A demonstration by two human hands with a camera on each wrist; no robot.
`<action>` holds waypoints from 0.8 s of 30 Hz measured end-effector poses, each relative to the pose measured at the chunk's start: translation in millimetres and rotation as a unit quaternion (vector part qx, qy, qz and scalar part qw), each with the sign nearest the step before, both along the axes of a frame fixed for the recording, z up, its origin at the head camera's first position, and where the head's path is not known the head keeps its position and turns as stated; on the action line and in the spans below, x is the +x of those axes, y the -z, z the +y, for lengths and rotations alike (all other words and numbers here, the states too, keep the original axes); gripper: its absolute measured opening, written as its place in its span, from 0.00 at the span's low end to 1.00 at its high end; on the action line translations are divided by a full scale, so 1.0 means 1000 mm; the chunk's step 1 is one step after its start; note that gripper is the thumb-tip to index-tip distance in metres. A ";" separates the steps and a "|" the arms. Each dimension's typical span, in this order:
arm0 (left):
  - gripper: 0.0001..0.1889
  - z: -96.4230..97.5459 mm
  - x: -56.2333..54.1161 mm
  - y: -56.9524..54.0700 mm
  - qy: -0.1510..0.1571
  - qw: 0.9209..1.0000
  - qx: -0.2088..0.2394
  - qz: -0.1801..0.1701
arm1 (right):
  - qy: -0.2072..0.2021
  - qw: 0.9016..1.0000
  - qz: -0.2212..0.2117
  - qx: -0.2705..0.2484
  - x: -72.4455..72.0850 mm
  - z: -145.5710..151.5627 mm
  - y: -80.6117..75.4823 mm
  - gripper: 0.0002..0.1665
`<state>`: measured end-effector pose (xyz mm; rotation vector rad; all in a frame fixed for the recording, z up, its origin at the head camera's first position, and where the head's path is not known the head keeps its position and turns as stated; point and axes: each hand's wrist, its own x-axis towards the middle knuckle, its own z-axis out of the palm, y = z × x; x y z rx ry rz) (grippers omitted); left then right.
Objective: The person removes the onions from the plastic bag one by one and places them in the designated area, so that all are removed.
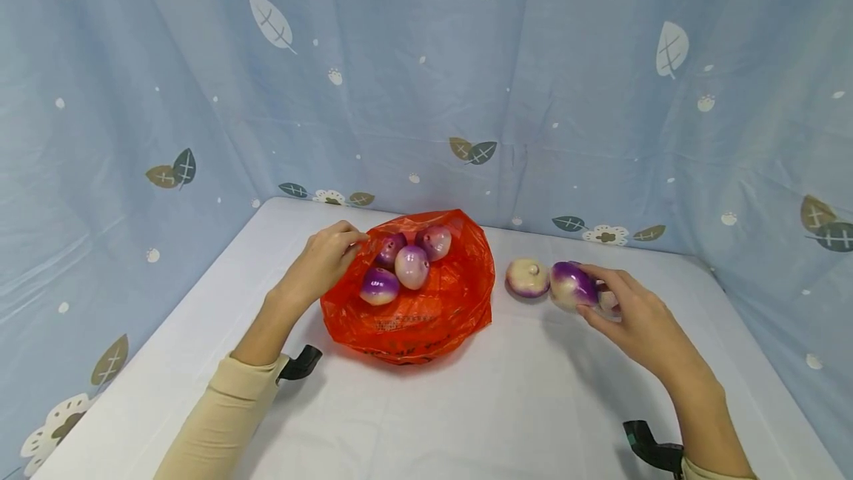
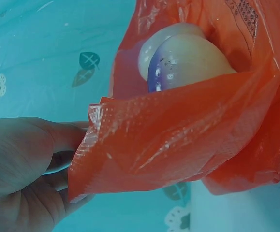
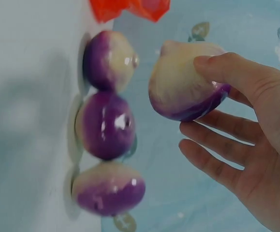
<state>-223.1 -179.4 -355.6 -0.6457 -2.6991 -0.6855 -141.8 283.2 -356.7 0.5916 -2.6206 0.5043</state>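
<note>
Currently, a crinkled red plastic bag (image 1: 460, 306) with dark printing sits open on a white cloth-covered table (image 1: 433, 421), and four glossy, round purple-and-white turnips (image 1: 412, 267) show inside it, bunched toward the bag's far left. At the bag's left rim, the person's left hand (image 1: 320, 261) pinches the plastic, its fingers bent round the edge. Well to the right of the bag, the right hand (image 1: 636, 321) clamps a plump, shiny purple-and-cream turnip (image 3: 185, 79) between thumb and fingers, raised off the table. Beside it, three more shiny purple-and-cream turnips (image 3: 106, 126) form a close row leading rightward from near the bag. Behind the bag hangs a blue leaf-and-flower-printed curtain (image 1: 566, 95).
</note>
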 end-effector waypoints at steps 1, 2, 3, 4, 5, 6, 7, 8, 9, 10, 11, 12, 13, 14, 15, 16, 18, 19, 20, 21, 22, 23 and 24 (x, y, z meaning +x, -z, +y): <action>0.12 0.000 0.000 0.000 0.001 1.000 0.000 -0.001 | 0.002 1.000 0.002 -0.001 0.001 0.003 0.001 0.38; 0.12 0.000 0.000 0.000 0.001 1.000 0.000 -0.002 | 0.003 1.000 0.004 0.000 0.001 0.007 0.001 0.38; 0.12 0.000 0.000 -0.001 0.001 1.000 0.000 -0.003 | 0.007 1.000 0.004 0.001 0.001 0.010 0.001 0.39; 0.12 0.000 0.001 -0.001 0.000 1.000 0.001 -0.004 | 0.012 1.000 0.003 0.004 0.002 0.013 0.001 0.39; 0.12 0.000 0.001 -0.001 0.000 1.000 0.000 -0.005 | 0.016 1.000 -0.001 0.004 0.002 0.016 0.001 0.39; 0.12 0.000 0.001 -0.001 -0.001 1.000 0.001 -0.006 | 0.021 1.000 -0.003 0.006 0.002 0.019 0.000 0.40; 0.12 0.000 0.001 -0.001 -0.001 1.000 0.001 -0.007 | 0.027 1.000 -0.003 0.008 0.002 0.022 0.000 0.40; 0.12 0.000 0.001 -0.001 -0.001 1.000 0.000 -0.007 | 0.031 0.999 -0.004 0.010 0.002 0.026 0.000 0.41; 0.12 0.000 0.001 -0.001 -0.001 1.000 0.001 -0.008 | 0.036 0.999 -0.006 0.010 0.002 0.029 -0.001 0.41; 0.12 0.000 0.001 -0.001 -0.001 1.000 0.001 -0.008 | 0.038 0.999 -0.005 0.010 0.002 0.033 -0.001 0.42; 0.12 0.000 0.001 -0.001 -0.001 1.000 0.001 -0.008 | 0.041 0.999 -0.002 0.007 0.003 0.036 -0.002 0.43; 0.12 0.000 0.001 -0.001 -0.001 1.000 0.002 -0.008 | 0.044 0.999 0.001 0.007 0.003 0.040 -0.001 0.43; 0.12 0.000 0.001 -0.001 -0.001 1.000 0.002 -0.008 | 0.045 0.999 0.004 0.005 0.003 0.044 -0.001 0.43; 0.12 0.000 0.001 -0.001 -0.001 1.000 0.002 -0.007 | 0.046 0.999 0.007 0.000 0.003 0.047 -0.001 0.43; 0.12 0.000 0.001 -0.001 -0.001 1.000 0.003 -0.007 | 0.049 0.999 0.010 -0.004 0.003 0.051 0.000 0.43; 0.12 0.000 0.001 -0.001 -0.002 1.000 0.003 -0.007 | 0.051 0.999 0.014 -0.008 0.003 0.054 0.000 0.43; 0.12 0.000 0.001 -0.001 -0.002 1.000 0.003 -0.008 | 0.054 0.998 0.017 -0.016 0.003 0.060 0.001 0.42; 0.12 0.000 0.001 -0.001 -0.002 1.000 0.003 -0.008 | 0.055 0.998 0.020 -0.020 0.003 0.062 0.001 0.42; 0.12 0.000 0.000 -0.001 -0.003 1.000 0.003 -0.008 | 0.057 0.998 0.021 -0.022 0.002 0.065 0.002 0.41; 0.12 0.000 0.000 -0.001 -0.003 1.000 0.002 -0.008 | 0.059 0.998 0.019 -0.023 0.002 0.068 0.002 0.41; 0.12 0.000 0.000 0.000 -0.002 1.000 0.002 -0.007 | 0.059 0.998 0.018 -0.024 0.002 0.071 0.002 0.40; 0.12 0.000 0.000 0.000 -0.001 1.000 0.002 -0.007 | 0.060 0.998 0.015 -0.029 0.001 0.073 0.002 0.40; 0.12 0.001 0.000 0.000 -0.001 1.000 0.002 -0.006 | 0.060 0.998 0.011 -0.031 0.001 0.076 0.003 0.40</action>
